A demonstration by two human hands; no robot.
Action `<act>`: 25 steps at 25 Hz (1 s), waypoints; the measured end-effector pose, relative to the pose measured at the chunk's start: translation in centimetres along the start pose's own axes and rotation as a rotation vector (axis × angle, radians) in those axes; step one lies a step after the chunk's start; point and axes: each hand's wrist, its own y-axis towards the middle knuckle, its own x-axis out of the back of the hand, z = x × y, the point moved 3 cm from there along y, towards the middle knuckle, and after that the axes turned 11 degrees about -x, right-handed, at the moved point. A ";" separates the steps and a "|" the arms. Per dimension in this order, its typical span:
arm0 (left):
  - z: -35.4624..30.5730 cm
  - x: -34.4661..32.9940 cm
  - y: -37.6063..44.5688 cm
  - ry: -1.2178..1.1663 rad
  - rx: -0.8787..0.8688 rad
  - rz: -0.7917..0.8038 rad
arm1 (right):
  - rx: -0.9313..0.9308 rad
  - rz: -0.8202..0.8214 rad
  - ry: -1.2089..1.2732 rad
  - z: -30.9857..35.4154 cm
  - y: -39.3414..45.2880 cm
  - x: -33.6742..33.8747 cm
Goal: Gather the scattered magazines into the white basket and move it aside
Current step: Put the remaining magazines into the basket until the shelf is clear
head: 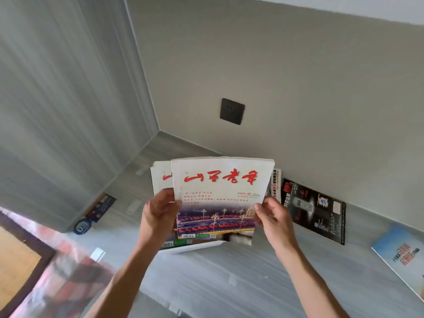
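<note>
Fingers of the left hand [158,211] and right hand [273,216] clamp opposite edges of a white magazine [220,198] fronting a thin stack. It looks light, floppy and glossy, best pinched at both side edges. Just below them shows the white basket [195,247] rim; beyond the right fingers, a black magazine [314,210] lies on the floor.

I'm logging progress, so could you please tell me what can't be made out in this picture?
Head view:
- White basket: only a rim edge shows; the held magazines hide the rest, so its contents are unknown.
- Blue magazine: cut off by the right edge.
- Dark magazine: print too small.
- Lower-left corner: motion blur.
</note>
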 end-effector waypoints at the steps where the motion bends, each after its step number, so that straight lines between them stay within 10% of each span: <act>1: 0.5 1.9 1.2 0.039 0.007 -0.021 | -0.002 0.011 0.013 0.6 0.8 -2.6; 17: 11.8 9.3 5.2 0.273 0.277 -0.025 | -0.198 -0.004 -0.261 -1.9 5.7 -17.3; 25: 6.3 4.0 3.1 0.340 -0.094 0.044 | -0.179 -0.021 -0.411 -7.2 1.1 -13.3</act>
